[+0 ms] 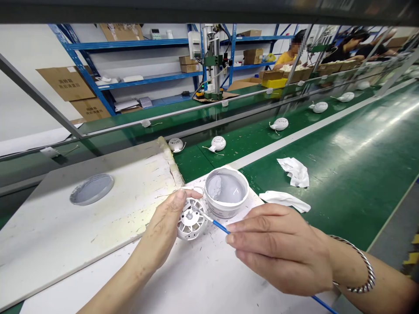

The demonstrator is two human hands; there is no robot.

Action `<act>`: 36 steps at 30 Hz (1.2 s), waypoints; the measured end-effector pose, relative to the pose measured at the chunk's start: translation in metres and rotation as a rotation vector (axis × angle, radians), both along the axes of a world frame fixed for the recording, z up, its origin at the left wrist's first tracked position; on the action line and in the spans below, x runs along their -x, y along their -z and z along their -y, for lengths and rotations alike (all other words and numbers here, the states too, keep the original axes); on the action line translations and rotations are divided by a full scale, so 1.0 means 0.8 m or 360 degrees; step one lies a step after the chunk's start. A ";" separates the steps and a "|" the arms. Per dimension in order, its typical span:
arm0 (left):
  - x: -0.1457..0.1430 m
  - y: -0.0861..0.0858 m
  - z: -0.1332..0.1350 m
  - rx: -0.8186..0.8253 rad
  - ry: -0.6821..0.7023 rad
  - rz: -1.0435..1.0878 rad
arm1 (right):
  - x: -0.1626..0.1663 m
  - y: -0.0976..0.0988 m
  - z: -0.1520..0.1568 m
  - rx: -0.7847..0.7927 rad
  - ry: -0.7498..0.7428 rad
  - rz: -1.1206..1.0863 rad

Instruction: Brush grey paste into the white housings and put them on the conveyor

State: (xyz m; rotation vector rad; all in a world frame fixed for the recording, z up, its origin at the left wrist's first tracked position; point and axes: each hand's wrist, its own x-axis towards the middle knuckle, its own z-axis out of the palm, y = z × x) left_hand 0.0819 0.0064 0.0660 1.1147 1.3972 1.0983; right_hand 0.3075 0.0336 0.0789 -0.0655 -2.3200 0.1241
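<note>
A long green conveyor belt [327, 148] running away past blue steel shelving [131, 43], with white vented housings [279, 124] spaced along it, thin wires trailing from each, and crumpled white wipes [294, 171] lying on the belt nearby. Closer in, on a white work board [81, 226], an open tub of grey paste [225, 192] just beside a vented housing [191, 219], this one gripped in the left hand [160, 226], fingers [188, 192] together and curled over its rim, a wire passing by them. In the right hand [278, 248], fingers [233, 226] closed together on a blue-handled brush [220, 225], its fine tip at the housing's central hub, actual contact hard to tell. Apparently mid-stroke, dabbing paste onto the hub; any further stroke calling for a steady hold and perhaps a fresh load from the tub.
</note>
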 end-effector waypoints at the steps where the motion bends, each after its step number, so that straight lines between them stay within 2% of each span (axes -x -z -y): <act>1: 0.001 -0.001 0.000 0.0001 0.0011 -0.0006 | -0.004 -0.002 0.002 0.0075 0.0059 -0.0014; 5: 0.006 -0.005 0.008 0.0151 0.0223 0.0098 | -0.019 -0.004 0.004 0.0302 0.0236 -0.0251; 9: 0.006 -0.013 0.020 0.0285 0.0598 0.0151 | -0.005 0.005 -0.005 0.0119 0.0186 -0.0362; 13: -0.004 -0.024 0.027 0.0164 0.0929 0.0051 | 0.019 0.013 -0.011 0.0059 0.0014 -0.0115; 16: -0.008 -0.024 0.027 0.0090 0.1047 -0.0061 | 0.020 0.012 -0.012 -0.0037 -0.0046 -0.0056; 20: -0.005 -0.016 0.028 0.0173 0.0971 0.0031 | 0.009 0.009 -0.015 -0.0265 0.0030 -0.0030; 23: -0.005 -0.012 0.031 0.0217 0.0923 0.0072 | 0.007 0.014 -0.014 -0.0219 0.0147 -0.0122; 26: -0.008 -0.012 0.033 0.0137 0.0806 -0.0059 | 0.012 0.022 -0.007 -0.0166 0.0204 -0.0212; 30: -0.011 -0.015 0.032 0.0198 0.0692 -0.0130 | 0.016 0.024 0.001 -0.0165 0.0197 -0.0137; 36: -0.004 -0.018 0.034 0.0251 0.0623 -0.0006 | 0.011 0.021 0.001 -0.0231 0.0254 -0.0067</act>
